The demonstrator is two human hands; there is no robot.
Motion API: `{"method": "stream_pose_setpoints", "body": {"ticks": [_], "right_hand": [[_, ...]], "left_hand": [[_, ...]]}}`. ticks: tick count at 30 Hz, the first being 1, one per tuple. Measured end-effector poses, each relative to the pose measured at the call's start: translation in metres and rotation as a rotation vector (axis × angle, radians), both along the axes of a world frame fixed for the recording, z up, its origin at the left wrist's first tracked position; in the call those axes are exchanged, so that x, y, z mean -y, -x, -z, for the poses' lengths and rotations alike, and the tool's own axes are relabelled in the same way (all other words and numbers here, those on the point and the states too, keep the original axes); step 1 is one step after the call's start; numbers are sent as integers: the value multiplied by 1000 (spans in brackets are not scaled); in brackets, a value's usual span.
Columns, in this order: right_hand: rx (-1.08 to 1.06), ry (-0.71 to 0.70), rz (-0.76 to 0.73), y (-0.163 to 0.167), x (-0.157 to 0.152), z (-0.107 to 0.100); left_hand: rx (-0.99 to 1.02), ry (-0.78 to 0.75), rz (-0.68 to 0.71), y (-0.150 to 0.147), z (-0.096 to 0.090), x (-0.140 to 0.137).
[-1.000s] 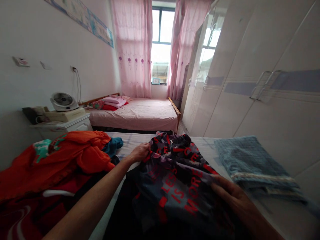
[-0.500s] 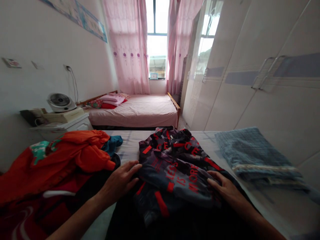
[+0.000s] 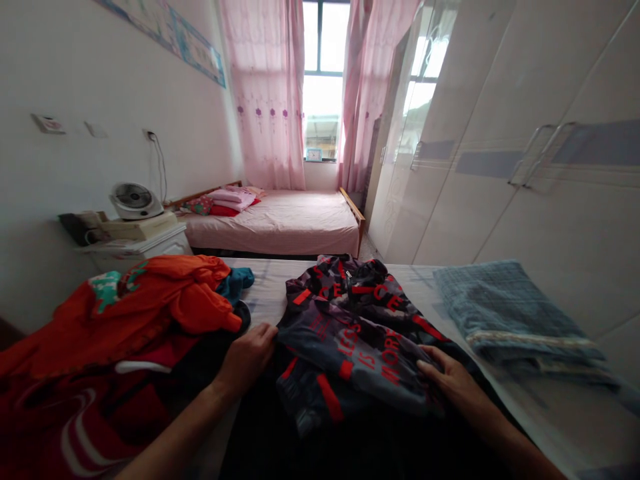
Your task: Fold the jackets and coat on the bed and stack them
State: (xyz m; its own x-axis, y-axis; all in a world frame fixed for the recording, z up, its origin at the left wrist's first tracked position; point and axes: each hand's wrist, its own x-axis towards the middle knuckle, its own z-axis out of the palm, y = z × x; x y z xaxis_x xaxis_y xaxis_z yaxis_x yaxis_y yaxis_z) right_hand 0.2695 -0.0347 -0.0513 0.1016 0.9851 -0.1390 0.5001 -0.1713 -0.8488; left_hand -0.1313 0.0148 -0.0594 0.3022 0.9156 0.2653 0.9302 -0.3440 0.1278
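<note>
A dark patterned jacket [image 3: 367, 333] with red lettering, "LESS IS MORE" among it, lies in front of me with its collar at the far end. One part is folded over the front. My left hand [image 3: 250, 350] is closed at the jacket's left edge, fingertips pinching the cloth. On the opposite side my right hand [image 3: 453, 383] grips the jacket's right edge, thumb and fingers close together. Black cloth [image 3: 360, 447] spreads below the jacket toward me; I cannot tell whether it is part of it.
Left lies a heap of clothes with an orange garment [image 3: 155, 300] and a dark red one [image 3: 95, 420]. Folded blue denim [image 3: 515, 313] rests at right on the pale surface [image 3: 270, 287]. Beyond are a pink bed [image 3: 285, 220], a small fan [image 3: 134, 199] and white wardrobes [image 3: 500, 120].
My left hand's fingers have drawn together at the jacket's left edge, where they were more spread. My right hand stays at the right edge. The view has shifted slightly left.
</note>
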Motion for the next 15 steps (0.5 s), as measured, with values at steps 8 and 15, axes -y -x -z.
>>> {"method": "stream_pose_setpoints", "body": {"ticks": [8,15], "right_hand": [[410,-215,20,6,2,-10],[576,-489,-203,33,4,-28]], "left_hand": [[-2,46,-217,4,-25,2],[162,-64,115,-52,-55,3]]}}
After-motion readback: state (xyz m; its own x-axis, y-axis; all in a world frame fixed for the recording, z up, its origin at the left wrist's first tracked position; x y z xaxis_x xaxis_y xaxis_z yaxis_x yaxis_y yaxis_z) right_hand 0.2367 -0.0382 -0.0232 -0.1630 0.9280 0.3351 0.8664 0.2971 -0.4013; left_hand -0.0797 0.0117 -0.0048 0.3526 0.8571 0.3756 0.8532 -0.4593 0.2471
